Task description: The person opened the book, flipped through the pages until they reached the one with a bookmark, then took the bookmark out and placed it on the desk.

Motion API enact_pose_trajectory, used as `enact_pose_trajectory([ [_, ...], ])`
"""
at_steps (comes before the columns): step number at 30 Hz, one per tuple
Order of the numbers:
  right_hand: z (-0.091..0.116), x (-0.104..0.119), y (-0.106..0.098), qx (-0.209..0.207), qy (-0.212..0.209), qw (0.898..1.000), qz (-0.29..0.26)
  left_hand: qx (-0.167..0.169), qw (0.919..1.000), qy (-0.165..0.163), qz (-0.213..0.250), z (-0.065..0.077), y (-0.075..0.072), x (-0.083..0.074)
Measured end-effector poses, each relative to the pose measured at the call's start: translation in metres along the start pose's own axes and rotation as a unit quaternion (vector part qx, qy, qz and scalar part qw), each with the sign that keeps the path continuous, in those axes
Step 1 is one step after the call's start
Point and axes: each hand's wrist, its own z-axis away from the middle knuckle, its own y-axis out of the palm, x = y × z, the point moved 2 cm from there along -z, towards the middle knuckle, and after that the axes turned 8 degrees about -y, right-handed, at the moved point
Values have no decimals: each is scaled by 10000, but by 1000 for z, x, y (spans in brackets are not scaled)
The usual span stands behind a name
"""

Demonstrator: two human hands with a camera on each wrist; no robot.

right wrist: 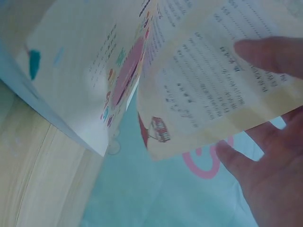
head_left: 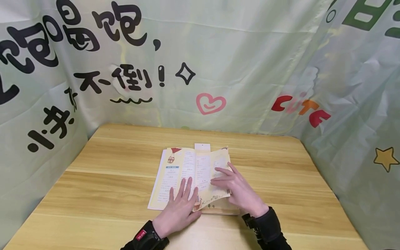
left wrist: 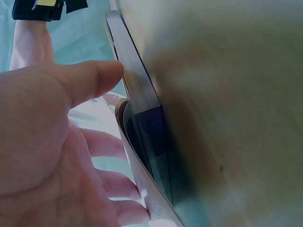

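An open book (head_left: pixel 172 173) with yellow-bordered, printed pages lies on the table. My left hand (head_left: pixel 178 210) rests on its left page, fingers spread and nearly straight. At the book's right side, my right hand (head_left: pixel 242 191) holds a raised page (head_left: pixel 204 168) at its outer edge, with fingers on both sides of the sheet. That page (right wrist: pixel 199 90) curves up in the right wrist view, and its lower corner hangs free. Seen from the left wrist, the left thumb (left wrist: pixel 106 78) lies by the edge of the thick page block (left wrist: pixel 135 75).
The wooden table (head_left: pixel 109 166) extends around the book. A white card (head_left: pixel 202 147) sticks out beyond the book's top edge. Pale green cloth (head_left: pixel 243 62) with printed lettering hangs behind and on both sides of the table. Black bands (head_left: pixel 265 225) wrap the wrists.
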Motion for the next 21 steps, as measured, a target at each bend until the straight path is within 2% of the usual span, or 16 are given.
enact_pose_trajectory([
  [6,-2,-1,0,-617,-13,9975,336,-137,9999,11,-89,0,2,-2],
  [14,-4,0,4,-1077,306,9914,675,-441,9990,12,44,1,0,-5],
  [18,-7,3,9,-1289,552,9878,676,-587,9982,-19,88,0,0,-6],
  [21,-10,6,13,-1363,767,9867,446,-663,9977,-72,102,-1,0,-7],
])
